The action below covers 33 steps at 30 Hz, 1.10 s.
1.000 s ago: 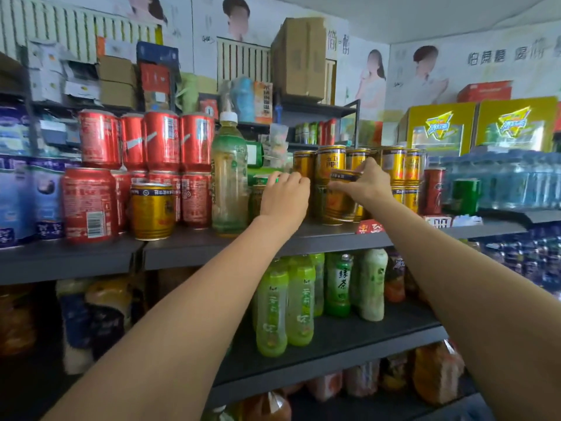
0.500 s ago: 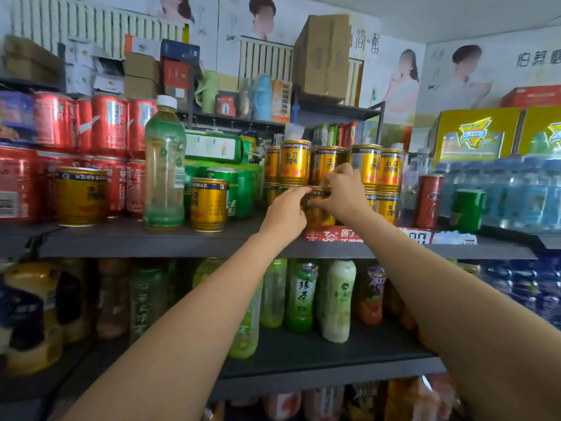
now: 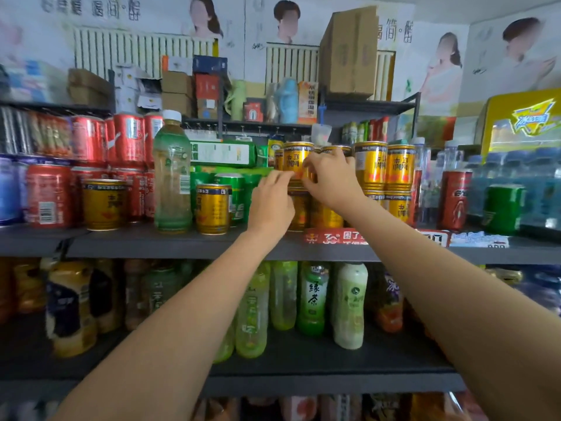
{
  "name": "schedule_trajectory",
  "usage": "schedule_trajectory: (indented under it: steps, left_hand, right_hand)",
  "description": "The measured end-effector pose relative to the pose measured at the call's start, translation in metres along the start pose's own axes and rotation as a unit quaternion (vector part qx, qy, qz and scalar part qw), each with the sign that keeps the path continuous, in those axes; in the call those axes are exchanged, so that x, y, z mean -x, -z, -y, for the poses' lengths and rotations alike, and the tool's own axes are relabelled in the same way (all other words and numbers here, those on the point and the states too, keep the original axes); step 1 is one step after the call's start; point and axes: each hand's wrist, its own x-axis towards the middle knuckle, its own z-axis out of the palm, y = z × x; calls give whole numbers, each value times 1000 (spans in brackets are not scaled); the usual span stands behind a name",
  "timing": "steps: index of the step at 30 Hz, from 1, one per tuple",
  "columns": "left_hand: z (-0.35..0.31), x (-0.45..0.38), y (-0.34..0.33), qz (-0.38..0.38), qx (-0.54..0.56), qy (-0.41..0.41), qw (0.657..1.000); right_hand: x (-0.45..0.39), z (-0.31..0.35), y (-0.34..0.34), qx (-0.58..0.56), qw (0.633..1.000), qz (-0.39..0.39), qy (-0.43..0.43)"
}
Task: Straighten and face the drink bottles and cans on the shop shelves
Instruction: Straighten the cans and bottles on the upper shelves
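Two bare forearms, no sleeves, left hand (image 3: 271,205), right hand (image 3: 331,180)

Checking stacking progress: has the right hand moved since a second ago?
Yes. The right hand has risen from the bottom row of gold cans to the upper gold can.

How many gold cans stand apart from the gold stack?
2. One gold can stands before the red cans; another is right of the tall bottle. More may hide behind.

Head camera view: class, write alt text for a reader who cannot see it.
Two bare hands, left hand and right hand, reach to a stack of gold cans on a grey shop shelf, fingers on the cans. Red cans and a green bottle stand to the left.
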Motion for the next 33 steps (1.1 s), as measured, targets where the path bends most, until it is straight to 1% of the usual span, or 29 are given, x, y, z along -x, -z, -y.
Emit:
schedule_trajectory:
  steps: [2, 5, 7, 9, 12, 14, 18, 20, 23, 25, 28, 31, 33]
  left_hand:
    - [13, -3, 16, -60, -42, 14, 997]
    - [40, -1, 39, -85, -83, 64, 991]
    - [61, 4, 51, -74, -94, 96, 988]
    - [77, 10, 58, -48, -98, 117, 987]
    - [92, 17, 66, -6, -84, 131, 988]
    - [96, 18, 68, 3, -64, 135, 989]
    - [91, 19, 65, 13, 9, 139, 990]
    - [84, 21, 62, 3, 41, 127, 991]
    - [62, 13, 58, -28, 89, 78, 993]
    - [36, 1, 56, -48, 140, 47, 988]
    - [-9, -18, 48, -47, 210, 5, 976]
    - [-40, -31, 36, -17, 248, 18, 968]
    - [-52, -34, 27, 15, 258, 35, 966]
  right_hand:
    - [-11, 20, -3, -46, 998, 3, 36]
    - [-19, 58, -16, -134, 986, 66, 73]
    - [-18, 82, -32, -152, 978, 118, 75]
    - [-17, 99, -48, -173, 970, 157, 61]
    - [-17, 117, -65, -220, 959, 181, 12]
    - [-17, 127, -71, -260, 952, 157, -30]
    - [-15, 137, -71, -316, 941, 72, -99]
    - [-10, 132, -66, -321, 940, 38, -107]
    - [-9, 110, -44, -329, 939, -23, -102]
    - [-13, 91, -20, -311, 943, -69, -100]
    - [-19, 55, 17, -264, 950, -127, -111]
    - [-19, 20, 37, -227, 951, -150, -149]
    - [-17, 3, 43, -202, 954, -142, -171]
